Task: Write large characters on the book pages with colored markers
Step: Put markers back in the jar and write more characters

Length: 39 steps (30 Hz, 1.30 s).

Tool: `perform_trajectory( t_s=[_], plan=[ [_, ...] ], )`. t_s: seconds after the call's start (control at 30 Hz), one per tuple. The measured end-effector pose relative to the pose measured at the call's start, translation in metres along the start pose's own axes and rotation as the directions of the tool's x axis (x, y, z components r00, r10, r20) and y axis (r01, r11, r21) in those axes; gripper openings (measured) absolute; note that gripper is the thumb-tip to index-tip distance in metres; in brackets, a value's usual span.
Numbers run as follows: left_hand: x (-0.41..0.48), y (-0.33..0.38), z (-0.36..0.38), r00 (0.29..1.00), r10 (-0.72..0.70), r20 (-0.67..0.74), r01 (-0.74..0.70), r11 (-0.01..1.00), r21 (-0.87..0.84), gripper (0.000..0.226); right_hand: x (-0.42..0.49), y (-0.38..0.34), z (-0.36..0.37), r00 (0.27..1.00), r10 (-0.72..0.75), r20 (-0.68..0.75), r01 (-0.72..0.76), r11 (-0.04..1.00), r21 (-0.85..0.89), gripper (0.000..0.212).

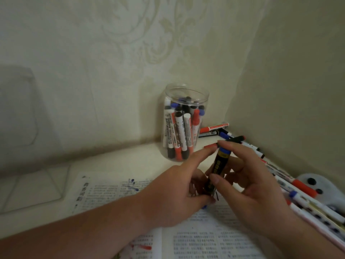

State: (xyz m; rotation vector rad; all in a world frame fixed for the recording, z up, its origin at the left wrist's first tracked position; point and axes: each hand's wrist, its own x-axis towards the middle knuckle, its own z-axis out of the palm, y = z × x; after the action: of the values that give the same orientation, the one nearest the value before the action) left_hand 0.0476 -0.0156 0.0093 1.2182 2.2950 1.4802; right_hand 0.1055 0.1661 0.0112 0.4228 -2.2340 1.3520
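Head view: your left hand (179, 186) and right hand (255, 186) both grip the blue-capped marker (218, 166) upright, likely for uncapping.

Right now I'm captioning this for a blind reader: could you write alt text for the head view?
The left hand and right hand hold a black marker with a blue band nearly upright over an open printed book. Behind, a clear jar of whiteboard markers stands by the wall; loose markers lie to the right.

Pale damask-patterned wall (130, 43) (dim light), plain side wall (298, 71), cream table (112, 159).
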Motion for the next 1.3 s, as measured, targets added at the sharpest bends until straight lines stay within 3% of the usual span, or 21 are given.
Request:
perform_trajectory(
  t_s=[0.23,0.37,0.43,0.5,0.57,0.67,0.87,0.93,1.03,1.1,1.17,1.23,1.3],
  plan=[
    [0.003,-0.01,-0.004,0.98,0.03,-0.195,-0.03,1.0,0.004,0.086,0.007,-0.003,0.004,0.982,0.04,-0.182,-0.02,0.994,0.11,0.051],
    [0.003,-0.011,-0.003,0.966,0.027,-0.256,-0.051,0.995,-0.089,0.083,0.009,-0.003,0.007,0.965,0.17,-0.199,-0.131,0.972,0.195,0.06],
    [0.003,-0.009,-0.003,0.965,0.023,-0.262,-0.061,0.989,-0.138,0.082,0.01,-0.002,0.01,0.969,0.195,-0.153,-0.177,0.976,0.124,0.055],
    [0.002,-0.006,-0.002,0.964,0.005,-0.265,-0.063,0.976,-0.209,0.084,0.009,-0.004,0.011,0.972,0.23,-0.046,-0.228,0.972,0.058,0.037],
    [0.003,-0.005,-0.001,0.961,-0.023,-0.274,-0.066,0.948,-0.312,0.084,0.008,-0.008,0.009,0.946,0.315,0.079,-0.321,0.943,0.086,0.023],
    [0.008,-0.008,-0.003,0.94,-0.093,-0.329,-0.067,0.892,-0.446,0.077,0.006,-0.012,0.004,0.909,0.379,0.171,-0.4,0.91,0.111,0.04],
    [0.01,-0.008,-0.01,0.921,-0.132,-0.367,0.013,0.951,-0.309,0.033,0.009,-0.017,-0.002,0.962,0.272,-0.011,-0.262,0.936,0.234,0.021],
    [0.014,-0.01,-0.016,0.857,-0.157,-0.491,0.041,0.97,-0.239,0.039,0.012,-0.018,-0.008,0.957,0.282,-0.065,-0.24,0.9,0.363,0.028],
    [0.019,-0.017,-0.033,0.738,-0.19,-0.647,0.137,0.982,-0.132,0.076,0.015,-0.017,-0.016,0.929,0.333,-0.165,-0.22,0.851,0.476,0.059],
    [0.024,-0.023,-0.039,0.756,-0.235,-0.61,0.241,0.968,-0.074,0.101,0.017,-0.016,-0.019,0.907,0.364,-0.213,-0.213,0.832,0.512,0.06],
    [0.028,-0.025,-0.038,0.796,-0.278,-0.538,0.294,0.954,-0.058,0.111,0.019,-0.014,-0.019,0.889,0.384,-0.248,-0.199,0.814,0.546,0.05],
    [0.032,-0.029,-0.036,0.822,-0.278,-0.497,0.284,0.957,-0.064,0.098,0.02,-0.014,-0.017,0.876,0.407,-0.259,-0.199,0.794,0.575,0.029],
    [0.035,-0.035,-0.033,0.837,-0.254,-0.485,0.268,0.963,-0.042,0.067,0.022,-0.017,-0.015,0.858,0.451,-0.248,-0.2,0.736,0.647,0.017]
  ],
)
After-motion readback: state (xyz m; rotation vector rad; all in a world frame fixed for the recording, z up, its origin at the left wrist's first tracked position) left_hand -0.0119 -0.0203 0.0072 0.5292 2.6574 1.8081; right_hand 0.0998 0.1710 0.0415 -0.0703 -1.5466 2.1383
